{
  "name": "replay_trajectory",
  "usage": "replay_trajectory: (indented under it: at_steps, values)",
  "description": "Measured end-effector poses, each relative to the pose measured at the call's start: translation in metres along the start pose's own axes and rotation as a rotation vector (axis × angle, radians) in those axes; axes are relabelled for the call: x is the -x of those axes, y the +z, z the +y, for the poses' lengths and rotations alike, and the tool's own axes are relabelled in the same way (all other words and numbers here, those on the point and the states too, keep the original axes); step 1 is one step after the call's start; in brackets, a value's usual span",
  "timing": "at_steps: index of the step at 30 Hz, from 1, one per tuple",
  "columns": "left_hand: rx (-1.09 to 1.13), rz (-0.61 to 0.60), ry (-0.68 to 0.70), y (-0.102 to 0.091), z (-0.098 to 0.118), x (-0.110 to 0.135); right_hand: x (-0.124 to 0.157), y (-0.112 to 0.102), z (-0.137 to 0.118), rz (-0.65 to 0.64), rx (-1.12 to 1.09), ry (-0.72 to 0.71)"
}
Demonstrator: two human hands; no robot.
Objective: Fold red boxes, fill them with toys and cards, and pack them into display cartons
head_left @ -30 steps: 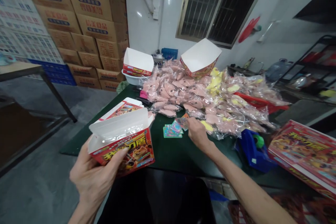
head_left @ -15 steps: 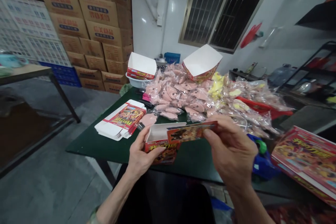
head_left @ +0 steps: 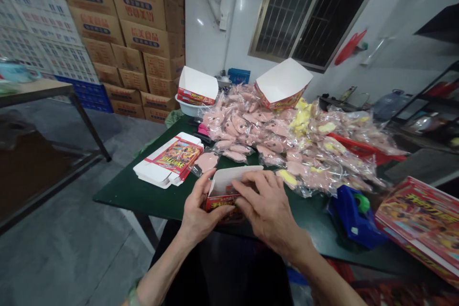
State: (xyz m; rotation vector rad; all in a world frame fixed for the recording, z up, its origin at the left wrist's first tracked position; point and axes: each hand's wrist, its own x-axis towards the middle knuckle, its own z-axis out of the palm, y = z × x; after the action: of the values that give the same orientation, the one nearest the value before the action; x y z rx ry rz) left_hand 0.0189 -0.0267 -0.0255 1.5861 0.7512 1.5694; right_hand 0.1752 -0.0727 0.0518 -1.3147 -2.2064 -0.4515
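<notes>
My left hand (head_left: 201, 208) is wrapped around the left side of a small red printed carton (head_left: 223, 202), its thumb across the front. The carton's top is open and its white inner wall faces up. At that mouth, my right hand (head_left: 263, 201) is closed, fingertips reaching inside. A sliver of a printed card (head_left: 230, 189) shows beside those fingertips; the rest is hidden by the carton and the hand. Left of the hands, a stack of flattened cartons (head_left: 172, 158) lies on the green table (head_left: 124, 193). A pink item in clear film (head_left: 206, 161) lies just beyond my left hand.
A heap of pink film-wrapped pieces (head_left: 247, 124) covers the table's far side, with open display boxes (head_left: 283, 81) on and beside it. On the right stand a blue tape dispenser (head_left: 353, 220) and a large red box (head_left: 423, 220). Brown cartons (head_left: 143, 38) are stacked behind.
My right hand has moved left and down to the carton's mouth, taking the printed card mostly inside. The left hand still holds the carton. The view has shifted slightly.
</notes>
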Motion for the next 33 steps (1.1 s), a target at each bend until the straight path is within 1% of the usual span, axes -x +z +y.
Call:
replay_trajectory:
  at_steps: [1,2,3,4,5,6,7,8,9,10,11,13,14,17,20,24,27,29,30,32,33]
  values:
    - [-0.022,0.008,0.035,0.0,-0.002,0.002,0.002,0.0,-0.003,-0.04,-0.033,0.008]
    - [-0.041,0.027,0.077,0.001,-0.005,0.004,0.005,0.0,-0.005,-0.051,-0.071,0.01]
    - [-0.057,0.056,0.125,0.002,-0.008,0.005,0.009,0.002,-0.006,-0.021,-0.102,0.012]
    - [-0.072,0.089,0.17,0.002,-0.011,0.007,0.014,0.004,-0.005,0.06,-0.123,0.025]
    - [-0.087,0.123,0.211,0.003,-0.014,0.009,0.021,0.007,-0.004,0.186,-0.141,0.065]
    - [-0.107,0.146,0.243,0.004,-0.016,0.009,0.027,0.012,-0.003,0.329,-0.174,0.143]
    - [-0.133,0.159,0.271,0.004,-0.018,0.01,0.033,0.018,-0.001,0.456,-0.234,0.253]
    - [-0.164,0.166,0.309,0.004,-0.018,0.009,0.038,0.024,0.001,0.543,-0.325,0.379]
    - [-0.194,0.171,0.362,0.004,-0.018,0.008,0.042,0.031,0.003,0.579,-0.448,0.499]
    - [-0.22,0.174,0.426,0.004,-0.017,0.005,0.045,0.038,0.004,0.574,-0.586,0.595]
    - [-0.241,0.177,0.492,0.004,-0.015,0.002,0.045,0.045,0.005,0.552,-0.712,0.654]
    - [-0.273,0.17,0.588,0.004,-0.011,-0.005,0.044,0.056,0.007,0.549,-0.854,0.671]
    - [-0.285,0.149,0.596,0.004,-0.008,-0.009,0.043,0.061,0.007,0.567,-0.86,0.65]
    - [-0.283,0.04,0.528,0.001,-0.002,-0.018,0.042,0.069,0.01,0.58,-0.734,0.565]
    - [-0.219,-0.053,0.414,-0.004,0.005,-0.022,0.048,0.069,0.016,0.514,-0.633,0.483]
    - [-0.092,-0.066,0.208,-0.005,0.013,-0.024,0.056,0.06,0.025,0.448,-0.632,0.331]
    - [0.109,-0.049,0.043,0.0,0.013,-0.023,0.057,0.048,0.027,0.468,-0.651,0.237]
    - [0.278,0.003,-0.066,0.005,0.014,-0.022,0.055,0.04,0.022,0.492,-0.659,0.229]
    - [0.356,0.032,-0.117,0.008,0.016,-0.022,0.054,0.036,0.019,0.506,-0.667,0.249]
    - [0.49,0.055,-0.228,0.01,0.023,-0.023,0.051,0.029,0.011,0.538,-0.726,0.336]
    - [0.541,0.041,-0.285,0.01,0.027,-0.025,0.049,0.026,0.008,0.549,-0.787,0.394]
